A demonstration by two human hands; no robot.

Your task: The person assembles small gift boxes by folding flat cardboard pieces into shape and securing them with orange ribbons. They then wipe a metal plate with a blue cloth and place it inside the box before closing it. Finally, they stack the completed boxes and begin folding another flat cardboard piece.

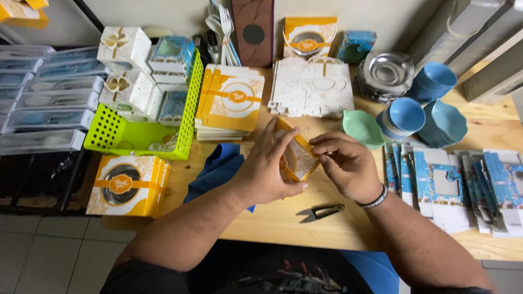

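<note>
One pair of small black snips (321, 212) lies nearest on the wooden table (272, 218). Just beyond, the left hand (265, 171) and right hand (348, 166) both pinch one half-folded orange box (297, 158) above the table's middle (its far side hidden by fingers). Farther back sit three blue cups (406, 117), one green leaf dish (362, 128), one green basket (125, 133) of boxes and two flat card stacks, their sheets too tightly piled to count.
</note>
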